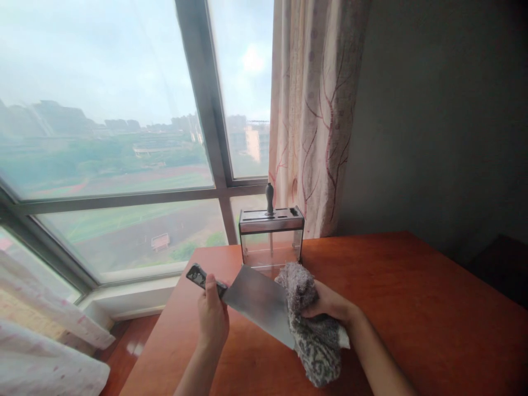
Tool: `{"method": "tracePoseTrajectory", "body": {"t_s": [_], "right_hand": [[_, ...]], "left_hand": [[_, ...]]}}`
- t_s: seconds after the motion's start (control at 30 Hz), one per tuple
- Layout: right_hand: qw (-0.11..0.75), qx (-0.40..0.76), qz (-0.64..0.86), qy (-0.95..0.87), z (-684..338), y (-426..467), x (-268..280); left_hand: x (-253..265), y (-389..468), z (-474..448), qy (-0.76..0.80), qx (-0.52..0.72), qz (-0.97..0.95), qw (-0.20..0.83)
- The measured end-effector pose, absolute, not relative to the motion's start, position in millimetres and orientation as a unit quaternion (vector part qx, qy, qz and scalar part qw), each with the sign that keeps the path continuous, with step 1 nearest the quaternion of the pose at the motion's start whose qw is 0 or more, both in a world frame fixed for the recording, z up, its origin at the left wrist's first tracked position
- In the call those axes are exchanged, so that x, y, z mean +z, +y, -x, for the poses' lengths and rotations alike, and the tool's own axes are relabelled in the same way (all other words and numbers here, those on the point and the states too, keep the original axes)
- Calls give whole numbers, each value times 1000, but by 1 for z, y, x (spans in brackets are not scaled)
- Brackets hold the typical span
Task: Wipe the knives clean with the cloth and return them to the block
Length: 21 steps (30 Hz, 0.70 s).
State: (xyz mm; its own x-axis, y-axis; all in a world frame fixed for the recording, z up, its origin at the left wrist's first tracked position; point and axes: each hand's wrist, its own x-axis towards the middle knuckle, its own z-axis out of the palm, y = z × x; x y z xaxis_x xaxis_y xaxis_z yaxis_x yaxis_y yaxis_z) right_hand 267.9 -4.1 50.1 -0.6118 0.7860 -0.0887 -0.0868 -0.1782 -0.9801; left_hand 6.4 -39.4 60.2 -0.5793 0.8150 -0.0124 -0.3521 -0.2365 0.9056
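Note:
My left hand (213, 316) is closed around the dark handle of a cleaver (260, 300), whose broad metal blade points to the right above the table. In my right hand (330, 303) is a fluffy grey patterned cloth (303, 289), bunched up and pressed against the far end of the blade. The cloth hides that end of the cleaver, and part of it hangs down toward me. Just beyond the blade stands a knife block (272, 223) with a slotted top and see-through sides. One dark-handled tool (269, 199) sticks up out of it.
The reddish-brown wooden table (412, 308) reaches to the right, its far edge near a patterned curtain (313, 110). A large window (115, 137) with grey frames fills the left. Another light curtain (45, 341) hangs at the lower left.

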Motion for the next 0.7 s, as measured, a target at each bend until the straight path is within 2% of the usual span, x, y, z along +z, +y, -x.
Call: {"method": "tracePoseTrajectory", "body": {"t_s": [0.17,0.27,0.47,0.7], "right_hand": [[204,721,256,-611,-247,-13,52],[195,728,243,-611,-239,-16,52],[285,743,242,-555,-231,-14,45],[368,688,261,-568,-227,-12,48]], "left_hand": [[66,-34,-11,488,743,-273,368],[69,-28,-14,503,719,-299,375],[79,-15,-28,525,679,-362,365],[82,-17,-55,485,609,-486,397]]}}
